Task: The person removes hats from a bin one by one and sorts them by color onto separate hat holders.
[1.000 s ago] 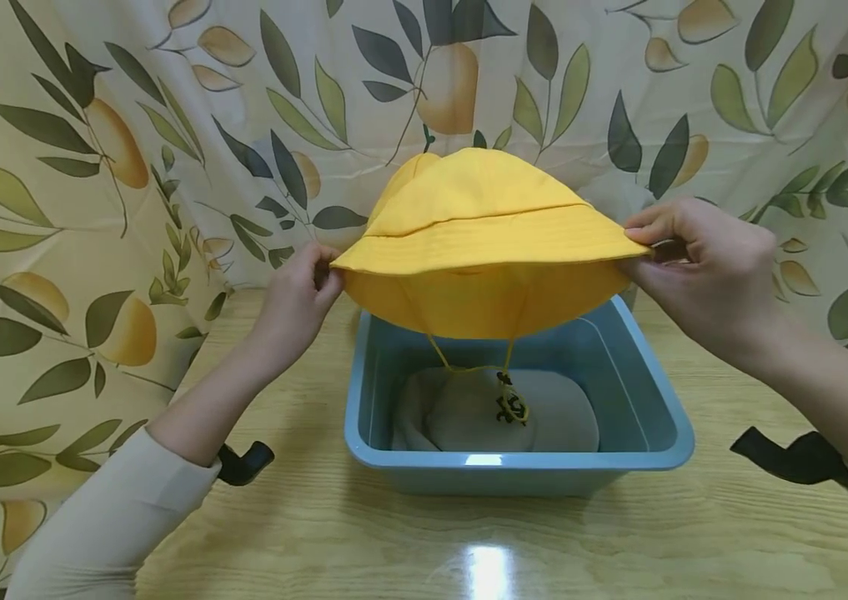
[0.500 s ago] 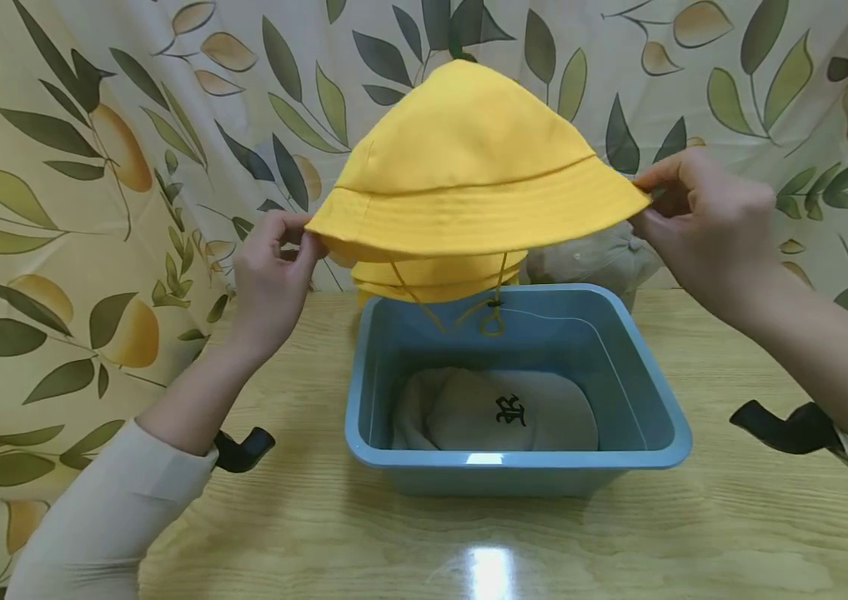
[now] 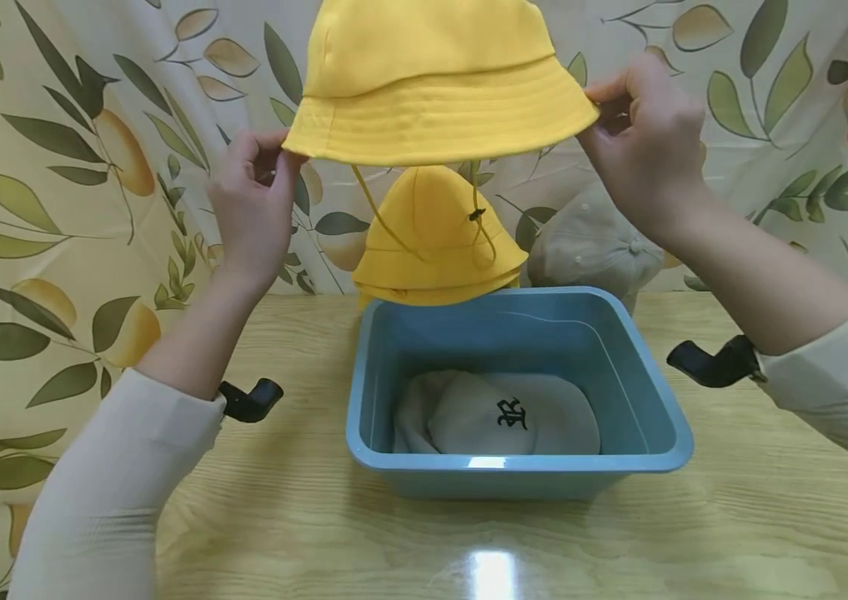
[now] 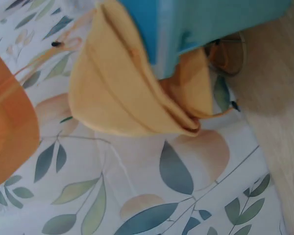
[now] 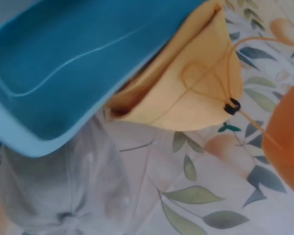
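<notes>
A yellow bucket hat hangs in the air at the top of the head view, its chin cord dangling below the brim. My left hand pinches the brim's left edge, and my right hand pinches its right edge. Beneath and behind it, more yellow hats are stacked beyond the far rim of a blue plastic tub. Inside the tub lies a pale grey cap with a black letter on it. Both wrist views show the stacked hats and part of the held hat, but no fingers.
Behind the tub's far right corner stands another grey cap. The tub sits on a light wood table. A leaf-patterned cloth hangs along the back and left side.
Both hands have raised the yellow bucket hat from above the tub, up and slightly left. Its cord has left the tub, and the stacked hats behind have come into view.
</notes>
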Available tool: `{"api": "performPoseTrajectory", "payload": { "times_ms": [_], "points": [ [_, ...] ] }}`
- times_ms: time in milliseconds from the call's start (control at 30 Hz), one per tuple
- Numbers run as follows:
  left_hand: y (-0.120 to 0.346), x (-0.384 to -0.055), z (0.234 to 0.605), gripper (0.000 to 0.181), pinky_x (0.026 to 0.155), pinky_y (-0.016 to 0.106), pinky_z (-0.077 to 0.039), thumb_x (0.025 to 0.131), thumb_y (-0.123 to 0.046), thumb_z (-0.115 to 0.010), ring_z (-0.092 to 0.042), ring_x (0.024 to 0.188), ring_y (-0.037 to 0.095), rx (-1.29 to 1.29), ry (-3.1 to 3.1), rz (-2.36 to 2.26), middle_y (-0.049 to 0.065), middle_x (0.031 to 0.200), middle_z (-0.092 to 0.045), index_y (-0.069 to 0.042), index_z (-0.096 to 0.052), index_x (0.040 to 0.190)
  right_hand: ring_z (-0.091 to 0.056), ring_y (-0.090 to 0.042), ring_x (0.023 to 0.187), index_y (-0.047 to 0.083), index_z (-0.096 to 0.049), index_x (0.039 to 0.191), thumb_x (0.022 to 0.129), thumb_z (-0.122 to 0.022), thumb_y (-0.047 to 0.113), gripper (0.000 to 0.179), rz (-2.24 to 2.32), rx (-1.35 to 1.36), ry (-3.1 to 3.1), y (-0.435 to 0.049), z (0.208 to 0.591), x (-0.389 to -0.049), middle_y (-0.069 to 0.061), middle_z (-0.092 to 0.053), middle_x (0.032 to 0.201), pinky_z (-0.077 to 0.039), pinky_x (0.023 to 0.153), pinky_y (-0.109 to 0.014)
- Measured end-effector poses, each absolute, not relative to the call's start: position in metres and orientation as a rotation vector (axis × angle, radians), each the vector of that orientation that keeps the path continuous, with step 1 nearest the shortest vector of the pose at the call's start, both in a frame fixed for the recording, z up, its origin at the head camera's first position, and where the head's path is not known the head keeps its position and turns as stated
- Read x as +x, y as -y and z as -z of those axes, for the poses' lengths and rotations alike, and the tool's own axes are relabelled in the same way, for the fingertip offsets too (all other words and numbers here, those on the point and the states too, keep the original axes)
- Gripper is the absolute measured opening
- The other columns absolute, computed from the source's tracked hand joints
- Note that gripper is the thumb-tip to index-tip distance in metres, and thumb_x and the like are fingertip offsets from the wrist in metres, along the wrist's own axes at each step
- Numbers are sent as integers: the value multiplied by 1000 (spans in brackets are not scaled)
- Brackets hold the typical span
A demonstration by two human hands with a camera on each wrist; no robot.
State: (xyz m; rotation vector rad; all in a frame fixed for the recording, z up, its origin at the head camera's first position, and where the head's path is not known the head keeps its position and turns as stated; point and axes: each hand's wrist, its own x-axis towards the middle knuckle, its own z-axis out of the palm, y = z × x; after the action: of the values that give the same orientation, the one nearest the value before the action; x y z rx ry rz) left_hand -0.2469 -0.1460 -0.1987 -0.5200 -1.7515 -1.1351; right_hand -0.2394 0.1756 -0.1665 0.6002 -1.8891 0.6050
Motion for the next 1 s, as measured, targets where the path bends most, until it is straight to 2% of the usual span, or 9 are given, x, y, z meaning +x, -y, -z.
{"api": "performPoseTrajectory", "payload": {
  "times_ms": [133, 167, 300, 367, 400, 533, 667, 833, 1000],
  "points": [
    [148, -260, 190, 14, 68, 16, -48, 90, -11, -65, -62, 76, 2, -410, 1745, 1188, 5, 89, -67, 2, -67, 94, -40, 26, 75, -11, -58, 97, 92, -57, 12, 24, -645, 553, 1892, -166, 163, -259, -16, -67, 94, -42, 72, -1],
    [148, -263, 188, 12, 70, 16, -48, 90, -11, -65, -62, 78, 3, -374, 1756, 1202, 3, 89, -67, 0, -67, 94, -45, 22, 76, -11, -57, 97, 92, -56, 12, 23, -628, 552, 1894, -164, 162, -264, -16, -67, 95, -42, 72, -1],
    [152, -281, 187, 9, 72, 15, -47, 91, -9, -62, -63, 83, 6, -269, 1815, 1212, -1, 90, -65, -3, -67, 95, -65, -10, 80, -11, -56, 95, 93, -52, 7, 19, -594, 563, 1901, -160, 165, -285, -20, -65, 94, -42, 73, -3],
    [154, -290, 191, 9, 72, 15, -45, 91, -9, -61, -63, 83, 6, -232, 1841, 1240, 0, 91, -65, -3, -67, 96, -68, -27, 84, -12, -55, 95, 91, -50, 2, 15, -605, 543, 1923, -157, 168, -295, -22, -65, 96, -47, 75, -12],
    [154, -295, 193, 9, 71, 15, -44, 91, -8, -60, -62, 82, 6, -220, 1846, 1254, -1, 90, -64, -3, -67, 96, -67, -31, 86, -12, -55, 94, 90, -50, 0, 13, -631, 530, 1934, -155, 169, -301, -22, -64, 96, -48, 76, -18],
    [152, -311, 204, 11, 72, 15, -42, 93, -8, -59, -60, 82, 6, -186, 1881, 1296, 4, 93, -66, -3, -66, 98, -65, -33, 94, -12, -53, 97, 89, -47, -3, 13, -678, 475, 2000, -150, 176, -318, -24, -64, 98, -52, 81, -40],
    [147, -326, 217, 14, 75, 14, -41, 94, -9, -56, -60, 87, 11, -156, 1961, 1269, 9, 99, -66, -1, -65, 102, -63, -34, 101, -11, -52, 101, 92, -48, 0, 15, -697, 416, 2096, -150, 183, -329, -25, -62, 100, -51, 86, -40],
    [148, -340, 237, 17, 76, 16, -44, 96, -10, -53, -61, 93, 14, -156, 2064, 1245, 11, 103, -64, 0, -64, 103, -58, -34, 94, -10, -51, 102, 93, -48, 2, 16, -702, 346, 2212, -153, 198, -341, -25, -58, 99, -48, 84, -40],
    [152, -345, 256, 18, 85, 24, -50, 96, -7, -50, -62, 100, 21, -222, 2164, 1133, 14, 106, -62, 3, -63, 104, -54, -36, 88, -11, -51, 103, 92, -49, 1, 16, -684, 346, 2299, -156, 216, -349, -26, -58, 99, -46, 80, -43]
  ]
}}
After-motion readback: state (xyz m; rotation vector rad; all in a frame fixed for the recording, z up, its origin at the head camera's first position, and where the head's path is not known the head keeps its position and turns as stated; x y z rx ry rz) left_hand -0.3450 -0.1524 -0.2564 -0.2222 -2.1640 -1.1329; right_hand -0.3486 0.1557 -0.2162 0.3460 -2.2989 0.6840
